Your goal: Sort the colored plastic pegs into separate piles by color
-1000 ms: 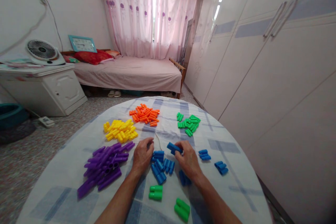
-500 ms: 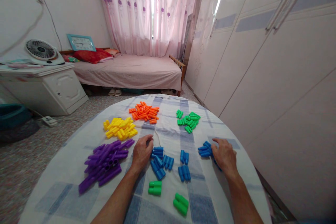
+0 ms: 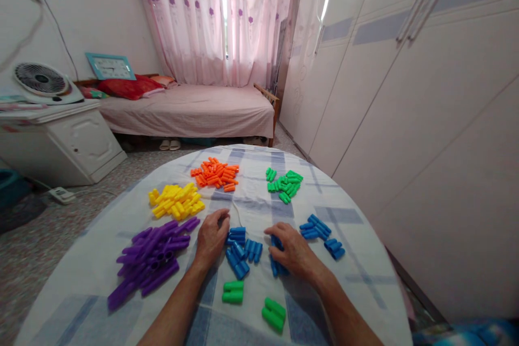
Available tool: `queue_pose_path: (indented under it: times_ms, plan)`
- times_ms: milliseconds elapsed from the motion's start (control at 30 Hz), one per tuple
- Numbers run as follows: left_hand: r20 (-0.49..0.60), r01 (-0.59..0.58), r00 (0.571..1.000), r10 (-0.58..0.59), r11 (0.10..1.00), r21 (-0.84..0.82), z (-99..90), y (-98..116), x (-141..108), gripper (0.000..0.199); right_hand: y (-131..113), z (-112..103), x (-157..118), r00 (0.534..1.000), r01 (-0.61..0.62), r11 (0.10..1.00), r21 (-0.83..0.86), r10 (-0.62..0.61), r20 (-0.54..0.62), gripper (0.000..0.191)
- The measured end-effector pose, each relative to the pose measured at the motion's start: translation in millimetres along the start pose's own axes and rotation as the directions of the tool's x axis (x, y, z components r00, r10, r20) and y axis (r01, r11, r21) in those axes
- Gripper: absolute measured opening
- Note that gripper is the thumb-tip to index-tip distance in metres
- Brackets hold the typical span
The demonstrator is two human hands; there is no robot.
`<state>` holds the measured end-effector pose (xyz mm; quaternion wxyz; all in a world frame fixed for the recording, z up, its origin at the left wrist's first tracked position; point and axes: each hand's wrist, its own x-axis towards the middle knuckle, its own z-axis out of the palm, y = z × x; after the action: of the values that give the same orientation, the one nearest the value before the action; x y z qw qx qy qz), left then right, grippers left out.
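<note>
My left hand [image 3: 211, 238] rests on the tablecloth with fingers loosely curled and apart, holding nothing visible. Just to its right lies a cluster of blue plastic tube-shaped blocks [image 3: 239, 257]. My right hand [image 3: 292, 251] reaches over more blue blocks [image 3: 277, 246], its thumb and index finger spread around them and partly hiding them. Farther right sit other blue blocks [image 3: 315, 227] and a separate blue piece [image 3: 334, 248]. Two green pieces, a left one [image 3: 233, 292] and a right one [image 3: 274, 314], lie nearer to me.
Purple tubes [image 3: 154, 259], yellow blocks [image 3: 176, 201], orange blocks [image 3: 214, 173] and green blocks [image 3: 286, 186] form piles on the round table [image 3: 357, 286]. Beyond stand a bed [image 3: 194, 108], a cabinet with a fan [image 3: 42, 81], and a tall wardrobe [image 3: 385, 108] at right.
My right hand has moved left from the right-hand blue blocks to those in the middle, uncovering the piece at far right. My left hand stays beside its cluster. The view has shifted slightly.
</note>
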<state>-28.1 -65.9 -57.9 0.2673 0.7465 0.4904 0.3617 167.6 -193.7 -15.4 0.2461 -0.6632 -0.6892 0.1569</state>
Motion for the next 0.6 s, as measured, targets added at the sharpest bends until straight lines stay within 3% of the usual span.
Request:
queue_pose_path:
  times_ms: [67,133,200,267,333,433,533,600]
  plan:
    - [-0.004,-0.004,1.000,0.004,1.000,0.003,0.4,-1,0,0.033,7,-9,2,0.993,-0.012,1.000,-0.017,0.010,-0.116,0.035]
    - [-0.006,-0.004,1.000,0.004,1.000,0.005,0.8,-2,0,0.033,20,-25,1,0.952,-0.092,0.992,-0.081,0.064,-0.299,0.036]
    - [-0.003,-0.001,1.000,0.001,1.000,0.005,1.0,-2,0,0.033,38,-43,-4,0.864,-0.259,0.952,-0.164,0.153,-0.479,0.037]
    - [-0.001,0.002,1.000,-0.002,1.000,0.006,1.0,-2,0,0.033,61,-55,-12,0.774,-0.452,0.865,-0.218,0.259,-0.577,0.037]
    - [-0.007,-0.001,1.000,0.001,1.000,0.010,0.8,-2,0,0.032,82,-59,-20,0.725,-0.585,0.776,-0.234,0.371,-0.581,0.037]
    - [-0.013,-0.004,1.000,0.004,1.000,0.015,0.6,-2,0,0.032,100,-55,-27,0.719,-0.652,0.721,-0.234,0.491,-0.491,0.041]
    - [-0.013,-0.003,1.000,0.003,1.000,0.007,0.4,0,-1,0.032,92,-51,-22,0.721,-0.648,0.725,-0.234,0.483,-0.498,0.042]
    - [-0.014,0.003,1.000,-0.003,1.000,0.002,0.4,1,-1,0.033,74,-52,-17,0.747,-0.581,0.784,-0.219,0.408,-0.525,0.042]
